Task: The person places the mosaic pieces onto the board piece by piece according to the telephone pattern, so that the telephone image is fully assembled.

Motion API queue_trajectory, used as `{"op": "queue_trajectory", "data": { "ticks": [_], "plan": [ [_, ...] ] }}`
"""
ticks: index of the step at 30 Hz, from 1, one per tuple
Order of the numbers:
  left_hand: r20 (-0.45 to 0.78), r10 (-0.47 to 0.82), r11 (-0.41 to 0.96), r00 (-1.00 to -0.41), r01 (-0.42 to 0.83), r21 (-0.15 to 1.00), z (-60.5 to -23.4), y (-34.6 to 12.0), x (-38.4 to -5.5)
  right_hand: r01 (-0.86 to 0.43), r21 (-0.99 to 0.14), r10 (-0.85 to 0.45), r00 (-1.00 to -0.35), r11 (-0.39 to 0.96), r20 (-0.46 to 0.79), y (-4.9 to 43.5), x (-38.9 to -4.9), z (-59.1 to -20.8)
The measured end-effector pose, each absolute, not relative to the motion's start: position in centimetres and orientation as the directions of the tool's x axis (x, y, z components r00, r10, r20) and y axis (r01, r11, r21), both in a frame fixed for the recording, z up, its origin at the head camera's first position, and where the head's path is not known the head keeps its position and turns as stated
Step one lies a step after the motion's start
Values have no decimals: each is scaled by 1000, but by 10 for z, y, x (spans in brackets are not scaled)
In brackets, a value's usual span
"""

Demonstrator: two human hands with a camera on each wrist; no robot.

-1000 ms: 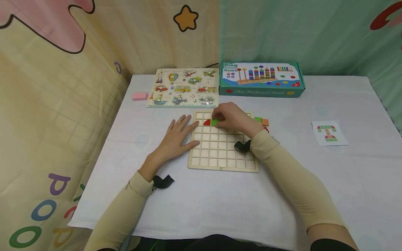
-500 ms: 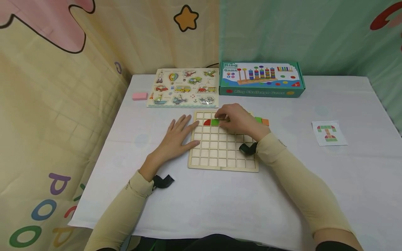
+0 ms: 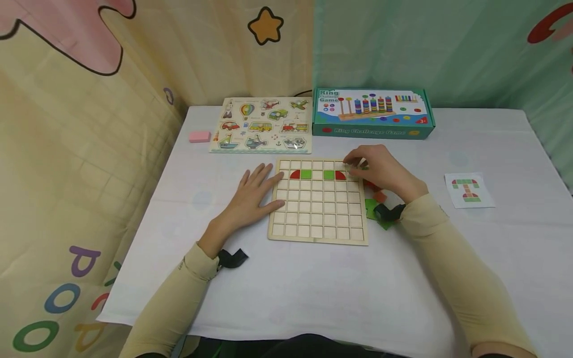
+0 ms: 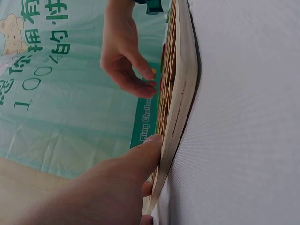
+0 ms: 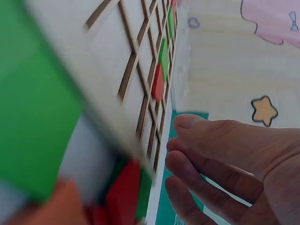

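My left hand [image 3: 248, 199] lies with spread, straight fingers along the left edge of the wooden grid board [image 3: 316, 219]; the left wrist view shows the thumb [image 4: 147, 152] against that edge. Over the board's upper right corner hovers my right hand [image 3: 385, 169], fingers loosely bent, with nothing between thumb and fingertips in the right wrist view. In the board's second row sit a red quarter-round piece [image 3: 295, 175], a green square [image 3: 306, 174], a bare cell, another green square [image 3: 329, 175] and another red quarter-round piece [image 3: 340, 175].
Loose green tiles [image 3: 371, 209], an orange tile [image 3: 380, 197] and red pieces lie right of the board, partly under the right wrist. Further right is a pattern card [image 3: 470, 190]. Behind stand a vehicle picture puzzle [image 3: 261, 124], a Ring Challenge Game box [image 3: 373, 114] and a pink block [image 3: 199, 136].
My right hand has let go of the left green square and moved right to the board's corner. The right green square and red piece, earlier covered, now show. The left hand stays put.
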State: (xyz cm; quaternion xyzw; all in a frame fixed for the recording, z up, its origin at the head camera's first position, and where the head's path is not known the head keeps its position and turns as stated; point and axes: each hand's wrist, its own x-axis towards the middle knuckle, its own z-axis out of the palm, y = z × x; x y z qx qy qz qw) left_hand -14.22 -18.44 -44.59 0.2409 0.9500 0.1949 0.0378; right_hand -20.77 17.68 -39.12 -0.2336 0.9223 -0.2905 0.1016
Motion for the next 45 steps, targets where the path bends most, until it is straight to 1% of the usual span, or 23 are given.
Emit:
{"op": "queue_trajectory", "data": {
  "ticks": [7, 12, 19, 32, 45],
  "plan": [
    [19, 471, 808, -882, 440, 393, -447, -185, -141, -323, -572, -430, -901, 754, -59, 213, -206, -396],
    [27, 474, 803, -880, 445, 398, -447, -185, -140, -283, -585, -406, -910, 760, -88, 226, -204, -397],
    [21, 475, 805, -880, 443, 395, -446, -186, -141, -260, -602, -410, -903, 755, -124, 224, -204, -398],
    [16, 476, 809, -879, 446, 382, -447, -189, -144, -324, -558, -434, -898, 764, -73, 219, -207, -398],
    [13, 475, 808, -880, 443, 389, -445, -185, -145, -310, -517, -399, -914, 798, -68, 216, -206, -399]
  ]
}}
